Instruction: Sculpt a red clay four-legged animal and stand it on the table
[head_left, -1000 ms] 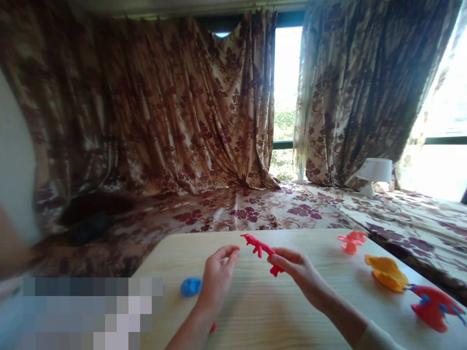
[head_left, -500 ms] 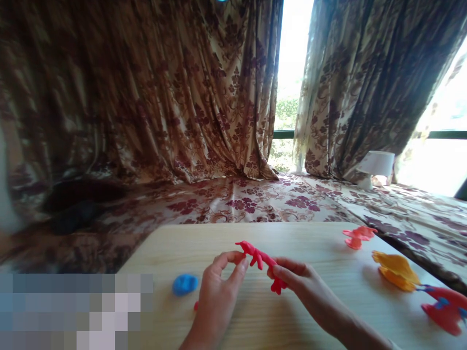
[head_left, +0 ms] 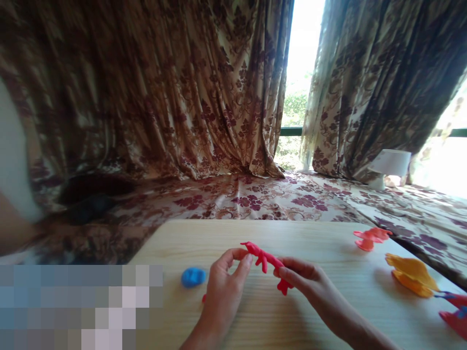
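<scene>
Above the middle of the table I hold a red modelling-clay figure [head_left: 269, 257], long in the body with short legs and a pointed end at the left. The thumb and fingers of my left hand [head_left: 228, 282] pinch it near that pointed end. My right hand [head_left: 306, 279] grips its other end, where stubby legs hang down. A flattened lump of blue clay [head_left: 193, 277] lies on the table left of my left hand. Close beside that wrist, a small red bit [head_left: 204, 298] shows, mostly hidden behind the hand.
Along the right of the pale wooden table [head_left: 219, 231] stand a coral clay figure [head_left: 370, 238], a yellow one [head_left: 414, 274] and a red-and-blue one [head_left: 456, 313] cut off by the frame. Beyond are a flower-patterned cloth [head_left: 248, 201], curtains [head_left: 204, 97] and a white lamp [head_left: 392, 163]. A person's arm [head_left: 14, 214] shows at left.
The whole view has shifted, so the table and its things sit slightly further right. Both hands keep their hold on the red figure. More of the person at the left edge shows.
</scene>
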A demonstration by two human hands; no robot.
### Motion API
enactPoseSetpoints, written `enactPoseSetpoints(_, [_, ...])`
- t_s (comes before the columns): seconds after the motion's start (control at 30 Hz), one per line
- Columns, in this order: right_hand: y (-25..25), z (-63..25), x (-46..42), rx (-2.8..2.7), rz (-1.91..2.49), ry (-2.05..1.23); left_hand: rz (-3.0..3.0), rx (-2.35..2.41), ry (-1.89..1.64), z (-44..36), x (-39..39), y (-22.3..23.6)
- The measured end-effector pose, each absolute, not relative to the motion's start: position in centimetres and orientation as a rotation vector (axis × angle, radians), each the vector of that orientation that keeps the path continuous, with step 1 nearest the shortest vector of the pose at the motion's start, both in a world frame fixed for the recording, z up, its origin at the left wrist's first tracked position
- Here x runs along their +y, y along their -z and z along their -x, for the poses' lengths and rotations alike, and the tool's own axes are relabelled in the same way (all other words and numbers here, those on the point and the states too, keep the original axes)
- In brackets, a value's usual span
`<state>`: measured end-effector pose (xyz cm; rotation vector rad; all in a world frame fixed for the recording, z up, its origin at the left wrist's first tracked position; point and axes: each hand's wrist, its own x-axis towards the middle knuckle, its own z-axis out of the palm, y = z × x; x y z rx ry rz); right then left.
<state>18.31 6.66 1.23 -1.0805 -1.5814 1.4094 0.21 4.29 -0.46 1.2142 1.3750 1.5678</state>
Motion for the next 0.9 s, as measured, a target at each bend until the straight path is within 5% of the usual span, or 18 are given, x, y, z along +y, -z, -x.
enactPoseSetpoints(0.9, [-1.35, -18.09, 5.85, -1.554, 1.149, -1.367, -1.146, 1.294, -1.493, -0.93, 3.51, -0.39])
